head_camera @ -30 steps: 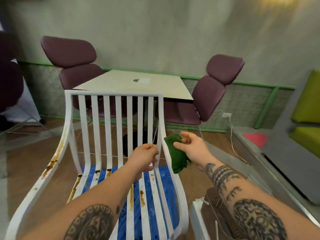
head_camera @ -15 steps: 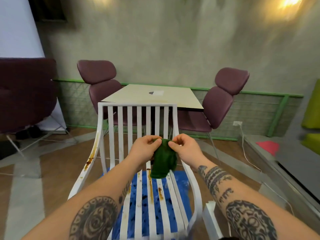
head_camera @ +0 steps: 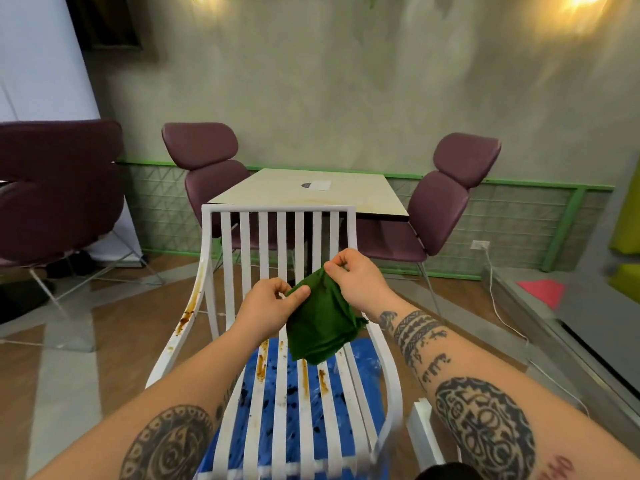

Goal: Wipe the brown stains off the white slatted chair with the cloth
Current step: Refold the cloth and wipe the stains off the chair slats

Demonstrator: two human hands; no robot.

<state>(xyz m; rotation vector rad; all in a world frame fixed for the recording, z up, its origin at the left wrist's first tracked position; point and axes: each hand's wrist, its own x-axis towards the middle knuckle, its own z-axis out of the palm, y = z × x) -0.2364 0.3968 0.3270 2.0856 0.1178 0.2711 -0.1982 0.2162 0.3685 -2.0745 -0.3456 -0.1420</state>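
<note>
The white slatted chair point(head_camera: 277, 211) stands right in front of me, its back towards the table. Brown stains run down its left armrest point(head_camera: 188, 311) and streak several seat slats point(head_camera: 304, 377). A dark green cloth point(head_camera: 320, 327) hangs above the seat, held between both hands. My left hand point(head_camera: 268, 306) pinches its left top corner with thumb and fingers. My right hand point(head_camera: 353, 282) pinches the upper right edge, slightly higher. The cloth covers part of the seat and backrest behind it.
A blue sheet point(head_camera: 362, 362) lies on the floor under the chair. Behind stands a pale square table point(head_camera: 311, 197) with two maroon chairs point(head_camera: 204, 157) point(head_camera: 446, 199); a third maroon chair point(head_camera: 52, 188) is at left. A white block point(head_camera: 424, 431) and a raised grey ledge point(head_camera: 554, 327) lie to the right.
The view has tilted up and pulled back. The cloth, first in my right hand alone, is now held by both hands, which have drawn apart and spread it.
</note>
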